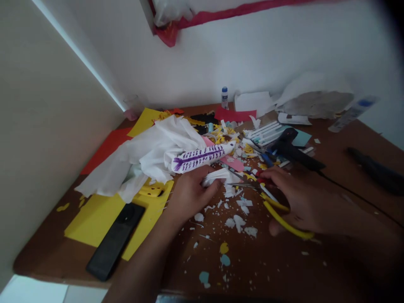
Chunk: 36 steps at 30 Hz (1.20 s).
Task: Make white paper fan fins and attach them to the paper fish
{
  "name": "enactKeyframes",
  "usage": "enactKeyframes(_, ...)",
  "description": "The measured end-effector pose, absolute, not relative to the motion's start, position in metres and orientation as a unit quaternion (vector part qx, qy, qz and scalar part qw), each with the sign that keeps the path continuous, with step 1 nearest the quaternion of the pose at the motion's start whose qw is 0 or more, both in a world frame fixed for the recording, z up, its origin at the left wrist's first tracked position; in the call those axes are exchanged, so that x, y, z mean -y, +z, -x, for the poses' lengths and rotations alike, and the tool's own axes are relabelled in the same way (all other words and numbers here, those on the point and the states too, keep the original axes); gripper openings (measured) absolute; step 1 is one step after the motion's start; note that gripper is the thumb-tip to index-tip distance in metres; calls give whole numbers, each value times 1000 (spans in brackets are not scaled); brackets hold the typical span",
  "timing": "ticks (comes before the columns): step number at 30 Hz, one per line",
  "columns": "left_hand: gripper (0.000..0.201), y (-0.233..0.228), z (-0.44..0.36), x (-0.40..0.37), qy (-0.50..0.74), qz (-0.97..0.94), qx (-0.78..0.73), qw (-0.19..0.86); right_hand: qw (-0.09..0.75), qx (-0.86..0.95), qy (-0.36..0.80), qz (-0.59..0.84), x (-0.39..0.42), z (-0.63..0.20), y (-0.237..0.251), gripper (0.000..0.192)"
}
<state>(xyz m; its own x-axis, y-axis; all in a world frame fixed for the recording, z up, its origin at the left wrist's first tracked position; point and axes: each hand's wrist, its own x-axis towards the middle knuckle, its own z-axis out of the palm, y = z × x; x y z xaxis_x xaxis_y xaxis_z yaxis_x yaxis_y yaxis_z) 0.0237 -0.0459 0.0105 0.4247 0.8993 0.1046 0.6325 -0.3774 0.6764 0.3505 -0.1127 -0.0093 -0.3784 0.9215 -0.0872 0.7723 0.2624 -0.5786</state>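
The left hand [191,191] has its grip closed on a folded strip of white paper [215,176], pinched between thumb and fingers just above the middle of the brown desk [277,269]. The right hand [299,200] grips a pair of scissors [254,184] by yellow and red handles, the blades a little apart and pointing toward that strip; whether they touch it cannot be told. Just beyond the left hand lies a white paper shape [202,157] covered in purple strokes, one long line with short dashes along both sides; these are marks rather than readable words. It rests against a crumpled white sheet [148,153], near a strip of pink paper [232,162]. At the back, by the wall, an upright glue stick [224,99] with a blue cap bears a printed label too small to read. A clear tube [350,115] with a blue band leans at the far right, any lettering on it blurred. A black glue gun [298,155] lies beyond the right hand, beside a row of white sticks [265,131]. On the left, a black case [115,242] without legible writing lies partly on a yellow sheet [91,221], with a red sheet [105,149] farther back. White, blue and yellow scraps [238,223] litter the desk between the arms.
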Motion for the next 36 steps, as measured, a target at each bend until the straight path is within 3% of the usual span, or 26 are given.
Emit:
enactKeyframes(8,20,17,-28,48,216,-827,-397,333,158,787,258,537,111,-343,-12,108)
enactKeyframes(14,20,16,-28,47,209,-818,-423,330,158,788,276,527,113,-346,-10,105)
enactKeyframes(19,20,15,-28,49,212,-823,-401,341,167,792,267,524,113,-344,-13,90)
enactKeyframes(24,27,14,-23,49,192,-807,-399,392,153,774,269,552,108,-342,-13,89)
enactKeyframes(36,33,20,-16,48,174,-783,-416,429,145,756,357,529,107,-340,7,55)
